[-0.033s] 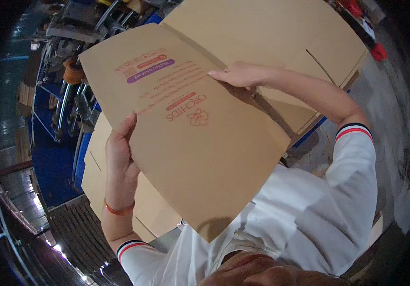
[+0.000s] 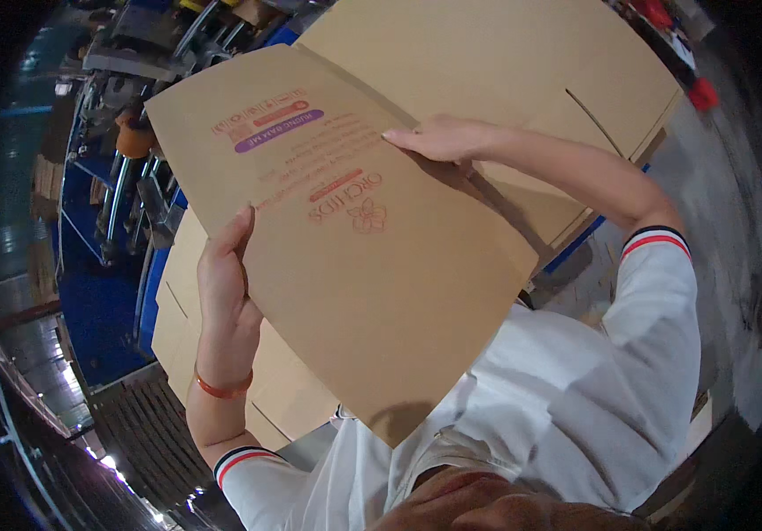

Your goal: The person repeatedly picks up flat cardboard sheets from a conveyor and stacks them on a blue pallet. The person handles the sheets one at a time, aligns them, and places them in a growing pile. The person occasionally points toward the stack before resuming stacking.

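Note:
A brown cardboard sheet [image 2: 381, 301] is held up at a slant in front of my chest. Red print and a purple band show on its face, along with a flower drawing. My left hand [image 2: 228, 265] grips its left edge, thumb on the printed face and the other fingers behind. On the opposite edge my right hand [image 2: 443, 142] pinches the sheet, the thumb lying on the face while most fingers are hidden beneath. Under and beyond it lies more flat cardboard [image 2: 505, 62], plain, with a slot cut near its right side.
Metal machinery with rods and an orange knob [image 2: 135, 139] stands at the left, beside a blue surface [image 2: 97, 319]. Dark stacked sheets [image 2: 146, 434] are at the lower left. Grey floor [image 2: 708, 203] extends along the right, with a red object [image 2: 702, 94] at the far right.

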`<state>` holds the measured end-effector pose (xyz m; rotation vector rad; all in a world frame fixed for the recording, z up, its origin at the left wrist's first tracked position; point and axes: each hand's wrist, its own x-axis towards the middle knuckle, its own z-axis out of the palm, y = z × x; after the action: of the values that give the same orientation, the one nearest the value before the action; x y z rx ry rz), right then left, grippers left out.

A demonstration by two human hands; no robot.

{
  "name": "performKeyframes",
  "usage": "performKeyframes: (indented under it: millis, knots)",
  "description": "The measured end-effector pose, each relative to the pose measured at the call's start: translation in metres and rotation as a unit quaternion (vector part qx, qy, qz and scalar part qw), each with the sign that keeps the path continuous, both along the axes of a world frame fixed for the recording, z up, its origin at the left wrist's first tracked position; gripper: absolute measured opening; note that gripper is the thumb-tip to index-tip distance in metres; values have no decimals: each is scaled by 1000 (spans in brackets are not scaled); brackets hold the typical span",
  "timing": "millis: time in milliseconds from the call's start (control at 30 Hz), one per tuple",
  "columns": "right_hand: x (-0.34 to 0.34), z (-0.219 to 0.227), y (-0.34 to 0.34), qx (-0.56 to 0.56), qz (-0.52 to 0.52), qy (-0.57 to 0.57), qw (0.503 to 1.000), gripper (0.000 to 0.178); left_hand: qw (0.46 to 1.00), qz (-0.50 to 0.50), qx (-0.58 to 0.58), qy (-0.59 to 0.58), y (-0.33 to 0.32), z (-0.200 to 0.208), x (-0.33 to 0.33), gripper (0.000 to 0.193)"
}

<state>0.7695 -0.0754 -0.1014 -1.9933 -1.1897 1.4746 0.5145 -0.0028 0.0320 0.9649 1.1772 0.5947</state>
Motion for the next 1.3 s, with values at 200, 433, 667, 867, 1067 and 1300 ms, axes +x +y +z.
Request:
performKeyframes:
  millis: [200,433,667,867,1067,1300]
  knots:
    - [2,-12,-2,3,-52,57,997,80,999,-26,33,31,-11,-5,7,36]
    - [10,-40,11,110,-128,77,983,64,989,0,138,56,22,-140,-43,38]
    - [17,-46,11,113,-130,204,964,56,989,32,-59,-129,2,-132,-29,34]
    - [-1,5,4,127,-67,-272,951,51,974,89,205,49,-2,-151,-8,42]
    - [-18,-3,-66,327,-25,-399,856,50,862,166,464,120,-9,-156,-141,65]
    - [-78,24,-170,414,153,-328,835,56,387,660,221,605,-59,-250,-550,57]
